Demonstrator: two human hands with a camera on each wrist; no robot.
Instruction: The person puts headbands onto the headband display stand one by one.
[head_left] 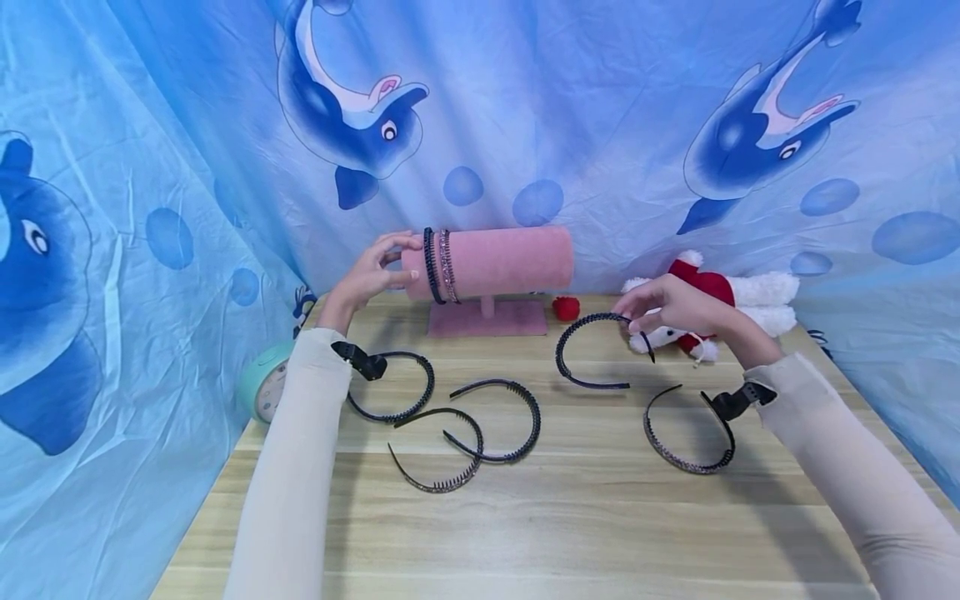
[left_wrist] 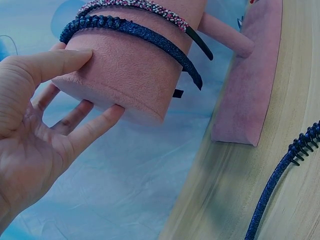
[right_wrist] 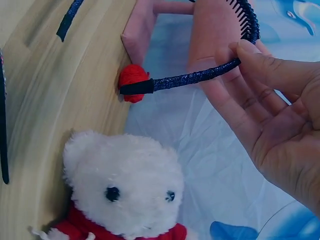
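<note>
On a pink headband stand point(head_left: 510, 258), a padded roll on a post and flat base, two headbands hang near the left end: a dark blue headband point(left_wrist: 145, 35) and, farther in, a glittery pink and silver one point(left_wrist: 145, 7). My left hand point(head_left: 378, 271) grips that end of the roll, thumb on its side and fingers spread around the end. Off to the right, my right hand point(head_left: 667, 304) pinches another dark blue headband point(head_left: 570, 354) between thumb and fingertips. Toothed on the inside, this headband is held with its curve toward the left and one tip pointing down.
Several loose headbands lie on the wooden table point(head_left: 570, 533): dark blue ones point(head_left: 532, 417) at left and middle, glittery ones point(head_left: 442, 487) in front and at right point(head_left: 690, 468). A small red ball point(head_left: 566, 309), a white plush toy point(head_left: 757, 292) and a mint-green round object point(head_left: 262, 379) stand around them.
</note>
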